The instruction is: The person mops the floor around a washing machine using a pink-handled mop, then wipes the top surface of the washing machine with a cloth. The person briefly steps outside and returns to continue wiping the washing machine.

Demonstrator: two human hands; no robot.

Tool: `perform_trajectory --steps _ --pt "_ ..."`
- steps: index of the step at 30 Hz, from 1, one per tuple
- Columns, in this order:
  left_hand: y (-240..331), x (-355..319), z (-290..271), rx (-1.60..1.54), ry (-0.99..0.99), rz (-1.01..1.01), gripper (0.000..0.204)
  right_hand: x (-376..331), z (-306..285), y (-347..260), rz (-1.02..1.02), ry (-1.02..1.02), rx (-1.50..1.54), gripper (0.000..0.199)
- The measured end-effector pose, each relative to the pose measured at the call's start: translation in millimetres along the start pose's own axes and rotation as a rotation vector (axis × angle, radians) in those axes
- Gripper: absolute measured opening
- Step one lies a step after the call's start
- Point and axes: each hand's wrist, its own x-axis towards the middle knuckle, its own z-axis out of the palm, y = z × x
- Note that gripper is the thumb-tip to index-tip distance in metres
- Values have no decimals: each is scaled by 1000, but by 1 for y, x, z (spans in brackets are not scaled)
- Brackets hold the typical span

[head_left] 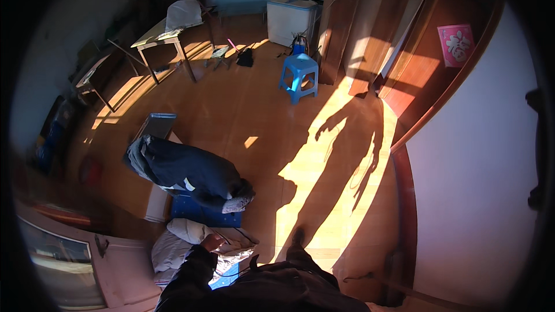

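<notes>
Orange-brown floor (231,104), sun-streaked; blue stool (299,69); left fingers (217,241) at pale garment (172,252), grip unclear

Blue surface (193,212) beneath 1 dark garment (188,164) and 1 pale garment (176,248)

Brown floor (231,101) under bright sunlight (303,167); white wall (468,190), right; table (150,36), rear left; blue stool (299,66), left of a door (423,69).

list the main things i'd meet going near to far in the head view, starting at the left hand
Pale puffy garment with the left hand at it → dark blue garment → blue stool → white box-shaped unit.
</notes>
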Motion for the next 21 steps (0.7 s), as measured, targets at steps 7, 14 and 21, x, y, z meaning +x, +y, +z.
perform_trajectory --steps 7,14,21 --pt "62 41 -6 -307 -110 -43 37 180 -109 -42 44 220 20 24" --pt "203 124 -91 -320 110 221 37 366 -247 -165 -125 345 154 25" --pt "286 246 -220 -120 59 190 41 444 -312 -306 -83 356 271 27"
